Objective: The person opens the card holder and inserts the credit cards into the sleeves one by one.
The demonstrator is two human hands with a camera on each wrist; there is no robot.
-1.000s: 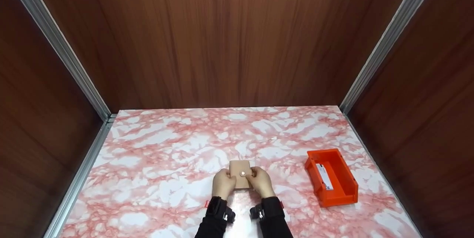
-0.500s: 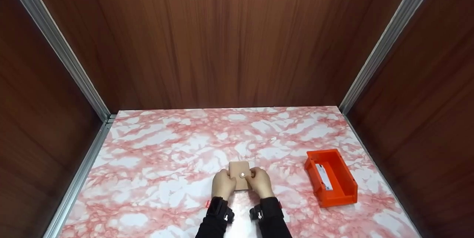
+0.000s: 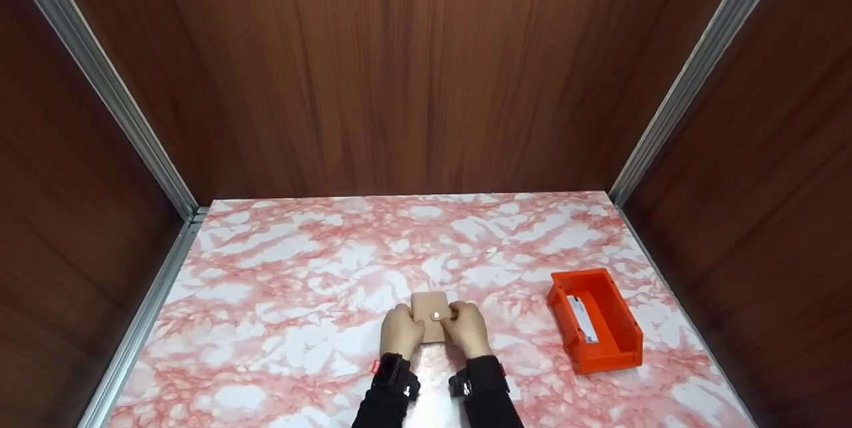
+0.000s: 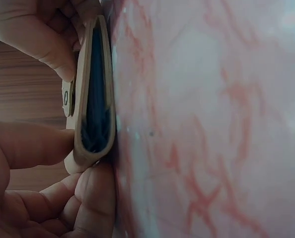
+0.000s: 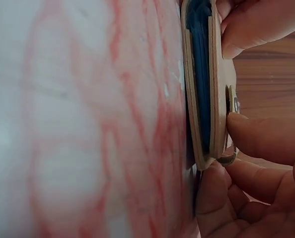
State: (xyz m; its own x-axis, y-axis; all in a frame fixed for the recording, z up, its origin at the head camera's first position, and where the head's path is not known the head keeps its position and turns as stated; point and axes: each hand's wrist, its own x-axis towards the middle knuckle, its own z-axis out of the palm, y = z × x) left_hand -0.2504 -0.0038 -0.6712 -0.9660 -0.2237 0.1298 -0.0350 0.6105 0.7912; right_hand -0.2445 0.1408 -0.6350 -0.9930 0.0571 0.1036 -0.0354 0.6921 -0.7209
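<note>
The person's bare left grip [image 3: 402, 331] pinches the left side of a small folded tan leather-look wallet [image 3: 426, 308], thumb on top, while the bare right grip [image 3: 468, 331] pinches the right side, its thumb against the tan strap [image 5: 232, 96] with a metal snap. From my remote post I find the wallet lying on or just above the pink-and-white marbled counter [image 3: 293, 321], midway between its left and right edges and well apart from its back edge. As I judge it, the folding is done: the cover lies over blue inserts [image 4: 97, 89] and the strap laps the front. Whether the snap is fastened I cannot tell; that may be what is left. Farther out, near the counter's right edge, I see a rectangular orange plastic bin [image 3: 612, 321] with a white label [image 3: 583, 319].
</note>
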